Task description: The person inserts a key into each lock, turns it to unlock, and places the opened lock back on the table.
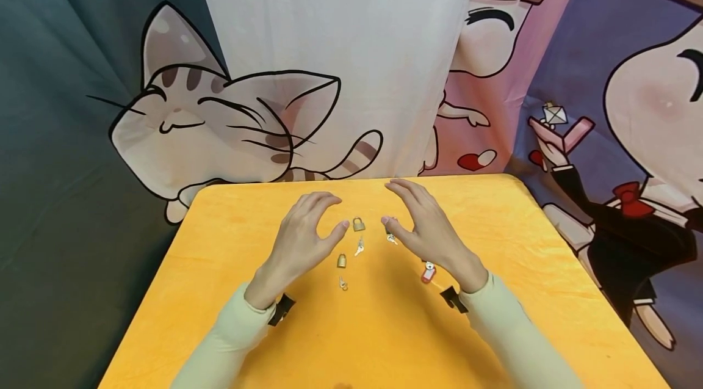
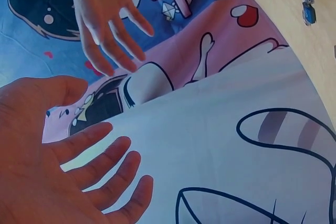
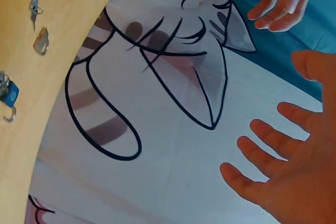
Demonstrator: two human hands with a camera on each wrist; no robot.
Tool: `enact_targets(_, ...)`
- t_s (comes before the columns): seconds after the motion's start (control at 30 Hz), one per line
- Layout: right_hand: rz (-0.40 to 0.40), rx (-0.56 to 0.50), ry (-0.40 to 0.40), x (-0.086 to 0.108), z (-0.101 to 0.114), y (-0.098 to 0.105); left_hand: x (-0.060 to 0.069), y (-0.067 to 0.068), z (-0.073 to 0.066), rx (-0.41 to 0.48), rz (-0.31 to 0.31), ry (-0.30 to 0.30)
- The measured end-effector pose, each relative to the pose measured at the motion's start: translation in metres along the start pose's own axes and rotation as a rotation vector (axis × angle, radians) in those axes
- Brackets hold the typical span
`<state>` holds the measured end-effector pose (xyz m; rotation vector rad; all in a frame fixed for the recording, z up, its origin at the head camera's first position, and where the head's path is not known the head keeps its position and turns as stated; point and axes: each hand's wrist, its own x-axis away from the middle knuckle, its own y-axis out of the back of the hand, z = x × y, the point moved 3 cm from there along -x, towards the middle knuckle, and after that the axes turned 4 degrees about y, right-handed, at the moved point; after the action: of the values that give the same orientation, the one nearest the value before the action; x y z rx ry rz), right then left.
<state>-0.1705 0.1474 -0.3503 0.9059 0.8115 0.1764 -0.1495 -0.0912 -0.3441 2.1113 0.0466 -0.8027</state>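
Head view: we are seeing left hand point(image 1: 298, 239) and right hand point(image 1: 434, 233) hovering above the yellow table point(image 1: 351, 334), fingers loosely curved, grasping nothing; far brass padlock point(image 1: 359, 225) and near brass padlock point(image 1: 342, 261) are lying between them, keys point(image 1: 359, 248) sitting apart from both; right wrist view is showing a blue padlock point(image 3: 10, 94); we are judging no handling as underway, all of it remaining, locked or unlocked being unclear

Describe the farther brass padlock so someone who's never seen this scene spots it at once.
Find the yellow tabletop, then, in the head view, the printed cat's striped tail behind it. Below that tail lies the brass padlock, with silver keys just nearer the person. Unlike the other brass padlock, it is wider and nearer the far edge.
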Motion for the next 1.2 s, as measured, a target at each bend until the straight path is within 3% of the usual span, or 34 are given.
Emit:
enact_targets(0.47,0.133,0.037,-0.078,-0.014,-0.024,-0.052,0.003,0.001,0.002,-0.006,0.001,-0.001)
enact_targets(0.97,0.292,0.024,-0.309,-0.011,-0.045,-0.111,0.012,-0.001,0.002,-0.013,0.004,0.008)
enact_targets(1.2,0.354,0.022,-0.36,-0.008,-0.051,-0.132,0.016,-0.005,0.003,-0.015,0.017,0.009)
